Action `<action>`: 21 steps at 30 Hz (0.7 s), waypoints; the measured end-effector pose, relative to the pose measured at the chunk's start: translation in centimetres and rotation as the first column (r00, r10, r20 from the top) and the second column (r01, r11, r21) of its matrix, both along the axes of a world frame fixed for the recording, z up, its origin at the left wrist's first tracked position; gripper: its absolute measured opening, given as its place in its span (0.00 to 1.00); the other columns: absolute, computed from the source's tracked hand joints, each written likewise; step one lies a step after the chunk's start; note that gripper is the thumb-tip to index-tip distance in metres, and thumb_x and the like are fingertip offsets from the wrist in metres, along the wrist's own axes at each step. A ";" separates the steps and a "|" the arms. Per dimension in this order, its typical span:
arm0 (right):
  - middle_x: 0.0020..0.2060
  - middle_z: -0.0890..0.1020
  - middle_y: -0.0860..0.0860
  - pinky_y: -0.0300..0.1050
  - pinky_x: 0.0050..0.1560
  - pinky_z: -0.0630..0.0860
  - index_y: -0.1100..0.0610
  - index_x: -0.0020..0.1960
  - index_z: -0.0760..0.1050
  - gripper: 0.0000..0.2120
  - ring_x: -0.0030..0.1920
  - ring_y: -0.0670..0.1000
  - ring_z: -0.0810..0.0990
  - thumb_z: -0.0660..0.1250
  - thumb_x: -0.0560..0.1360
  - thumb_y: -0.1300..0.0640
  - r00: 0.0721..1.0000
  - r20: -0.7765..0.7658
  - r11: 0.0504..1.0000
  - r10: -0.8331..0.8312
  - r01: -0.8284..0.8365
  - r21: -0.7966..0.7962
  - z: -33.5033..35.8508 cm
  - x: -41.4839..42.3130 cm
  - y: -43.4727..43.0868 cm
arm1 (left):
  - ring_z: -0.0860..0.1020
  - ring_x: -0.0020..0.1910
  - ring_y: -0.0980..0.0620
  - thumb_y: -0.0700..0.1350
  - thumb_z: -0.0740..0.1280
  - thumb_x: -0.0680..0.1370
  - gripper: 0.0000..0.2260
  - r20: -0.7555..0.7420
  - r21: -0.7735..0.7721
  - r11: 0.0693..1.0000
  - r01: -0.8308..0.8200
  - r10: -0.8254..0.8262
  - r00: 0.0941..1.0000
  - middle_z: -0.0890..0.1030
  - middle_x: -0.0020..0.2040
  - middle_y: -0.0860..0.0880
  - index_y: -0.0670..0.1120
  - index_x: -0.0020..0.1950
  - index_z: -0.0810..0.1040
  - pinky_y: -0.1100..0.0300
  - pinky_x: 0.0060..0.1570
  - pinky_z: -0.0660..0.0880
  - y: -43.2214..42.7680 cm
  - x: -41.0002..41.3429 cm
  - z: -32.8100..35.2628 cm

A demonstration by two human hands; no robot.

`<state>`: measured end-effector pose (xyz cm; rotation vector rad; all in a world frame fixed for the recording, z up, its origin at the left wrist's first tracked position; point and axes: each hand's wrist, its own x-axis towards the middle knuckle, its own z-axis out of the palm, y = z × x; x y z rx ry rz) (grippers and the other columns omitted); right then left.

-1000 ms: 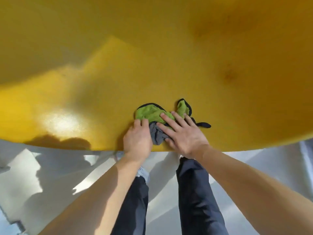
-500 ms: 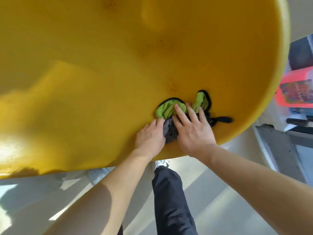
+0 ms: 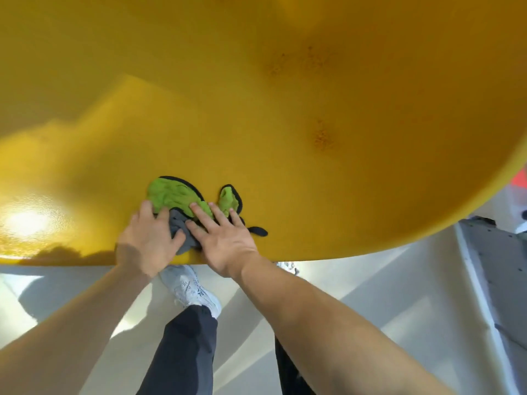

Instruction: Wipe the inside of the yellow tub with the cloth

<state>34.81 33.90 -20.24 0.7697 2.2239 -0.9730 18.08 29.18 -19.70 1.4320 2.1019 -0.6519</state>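
The yellow tub fills the upper part of the head view, its near rim curving across the lower middle. A green and grey cloth with black edging lies bunched on the tub's inner surface just past the rim. My left hand presses on the cloth's left side, fingers over the grey part. My right hand lies flat with fingers spread on the cloth's right side. Brownish speckled patches mark the tub surface above and to the right of the cloth.
Below the rim are my dark trouser legs and a white shoe on a pale floor. A grey metal frame and a red object stand at the right edge. Bright sunlight glares on the tub at left.
Both hands slid the cloth along the tub's near wall to the right and then back to the left. The view swung with them, so less of the tub's right rim shows now.
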 end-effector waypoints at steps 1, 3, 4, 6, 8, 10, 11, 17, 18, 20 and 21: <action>0.80 0.34 0.47 0.62 0.78 0.42 0.46 0.82 0.46 0.29 0.80 0.56 0.37 0.53 0.83 0.53 0.999 0.037 1.000 0.015 -0.016 0.018 0.5 2.0 1.3 | 0.75 0.52 0.38 0.55 0.67 0.76 0.25 0.057 0.034 0.999 -0.025 0.023 0.998 0.69 0.60 0.40 0.42 0.68 0.74 0.47 0.49 0.77 0.7 2.8 0.1; 0.80 0.36 0.47 0.63 0.78 0.43 0.45 0.81 0.50 0.26 0.80 0.56 0.39 0.51 0.84 0.51 0.988 0.151 0.996 0.026 -0.039 0.081 2.0 6.5 4.7 | 0.76 0.52 0.39 0.56 0.67 0.76 0.24 0.179 0.071 0.994 -0.089 0.075 0.981 0.68 0.62 0.41 0.43 0.68 0.74 0.48 0.52 0.75 2.7 9.2 0.5; 0.80 0.37 0.47 0.63 0.78 0.43 0.44 0.81 0.51 0.25 0.80 0.56 0.40 0.50 0.84 0.50 0.975 0.219 0.990 0.025 -0.055 0.133 3.0 8.9 6.6 | 0.77 0.53 0.39 0.57 0.67 0.76 0.25 0.248 0.075 0.989 -0.130 0.108 0.963 0.68 0.63 0.42 0.44 0.68 0.73 0.49 0.53 0.74 4.1 12.6 0.8; 0.81 0.38 0.47 0.65 0.77 0.44 0.45 0.80 0.53 0.25 0.80 0.57 0.40 0.49 0.84 0.48 0.941 0.338 0.962 -0.006 -0.086 0.259 5.3 13.5 10.2 | 0.77 0.51 0.38 0.59 0.68 0.75 0.26 0.409 0.095 0.972 -0.213 0.157 0.899 0.68 0.62 0.44 0.45 0.68 0.72 0.49 0.51 0.74 7.4 18.9 1.8; 0.81 0.39 0.49 0.66 0.77 0.45 0.48 0.80 0.53 0.26 0.80 0.58 0.41 0.50 0.83 0.46 0.908 0.414 0.906 -0.062 -0.123 0.405 7.6 16.8 12.5 | 0.78 0.49 0.37 0.56 0.69 0.76 0.26 0.557 0.153 0.943 -0.296 0.166 0.814 0.68 0.62 0.44 0.44 0.69 0.71 0.48 0.47 0.74 10.5 23.3 2.9; 0.81 0.41 0.52 0.67 0.76 0.46 0.51 0.79 0.56 0.27 0.80 0.60 0.42 0.51 0.82 0.46 0.891 0.427 0.838 -0.155 -0.111 0.534 9.1 18.4 13.5 | 0.77 0.48 0.38 0.49 0.70 0.76 0.26 0.645 0.234 0.914 -0.330 0.108 0.756 0.68 0.61 0.44 0.44 0.72 0.70 0.49 0.45 0.74 12.9 25.1 3.5; 0.81 0.42 0.53 0.68 0.75 0.46 0.53 0.79 0.57 0.27 0.80 0.61 0.43 0.52 0.82 0.47 0.888 0.414 0.815 -0.200 -0.085 0.574 9.2 18.5 13.7 | 0.77 0.48 0.38 0.48 0.70 0.76 0.27 0.668 0.263 0.911 -0.317 0.065 0.742 0.69 0.61 0.44 0.44 0.73 0.69 0.49 0.45 0.74 13.6 25.2 3.6; 0.81 0.37 0.53 0.67 0.76 0.46 0.53 0.82 0.48 0.29 0.80 0.62 0.38 0.46 0.81 0.55 0.918 0.238 0.885 -0.317 0.196 0.422 2.9 11.9 9.8 | 0.77 0.54 0.41 0.53 0.69 0.77 0.24 0.424 0.306 0.942 -0.137 -0.006 0.906 0.70 0.63 0.47 0.52 0.72 0.70 0.48 0.46 0.76 10.7 16.4 -0.7; 0.80 0.35 0.52 0.66 0.77 0.44 0.52 0.82 0.45 0.29 0.79 0.61 0.35 0.47 0.82 0.56 0.933 0.200 0.911 -0.299 0.217 0.350 1.5 9.7 9.0 | 0.77 0.54 0.41 0.53 0.69 0.76 0.24 0.340 0.294 0.948 -0.123 0.016 0.940 0.70 0.62 0.47 0.51 0.72 0.70 0.47 0.45 0.77 9.7 13.9 -1.3; 0.80 0.33 0.50 0.65 0.77 0.41 0.51 0.82 0.43 0.30 0.78 0.60 0.32 0.50 0.83 0.58 0.959 0.098 0.947 -0.264 0.239 0.216 -0.5 5.1 7.9 | 0.77 0.53 0.42 0.54 0.70 0.76 0.25 0.195 0.256 0.960 -0.111 0.061 0.979 0.70 0.61 0.46 0.50 0.72 0.71 0.48 0.43 0.77 7.8 8.8 -1.9; 0.80 0.33 0.49 0.64 0.78 0.40 0.51 0.82 0.43 0.31 0.78 0.59 0.31 0.51 0.82 0.59 0.969 0.052 0.958 -0.241 0.230 0.170 -1.1 3.1 7.5 | 0.77 0.53 0.42 0.54 0.70 0.76 0.26 0.136 0.238 0.964 -0.117 0.086 0.987 0.70 0.61 0.45 0.49 0.73 0.70 0.48 0.43 0.76 7.0 6.5 -2.0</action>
